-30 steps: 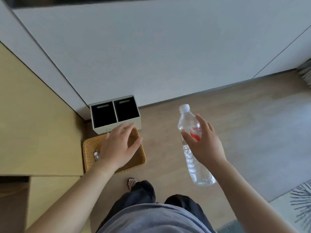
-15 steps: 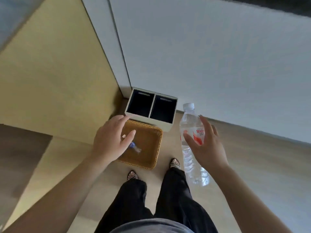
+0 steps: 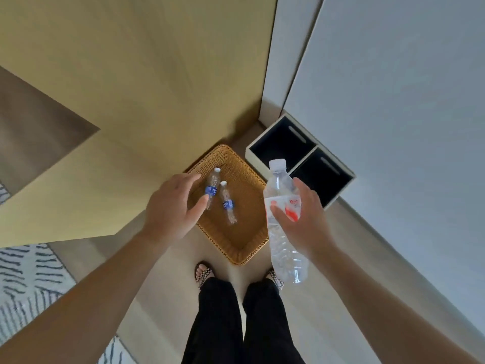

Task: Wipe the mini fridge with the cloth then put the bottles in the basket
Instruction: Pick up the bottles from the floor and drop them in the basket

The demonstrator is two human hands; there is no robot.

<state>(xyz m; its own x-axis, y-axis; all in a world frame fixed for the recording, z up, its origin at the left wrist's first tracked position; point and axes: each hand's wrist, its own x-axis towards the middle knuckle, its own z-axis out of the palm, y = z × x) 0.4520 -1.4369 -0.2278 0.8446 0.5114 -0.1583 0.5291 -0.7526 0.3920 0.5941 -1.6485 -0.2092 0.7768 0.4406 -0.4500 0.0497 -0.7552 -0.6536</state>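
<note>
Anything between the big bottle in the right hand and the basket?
Nothing visible does. Right hand holds the big bottle above the basket's right edge; two small bottles lie toward its left, by the left hand.

The upper left is filled by a yellow wooden cabinet (image 3: 131, 74), the upper right by white wall panels (image 3: 393, 88). A pale floor (image 3: 162, 311) is seen below, a striped rug (image 3: 23, 279) at lower left.
</note>
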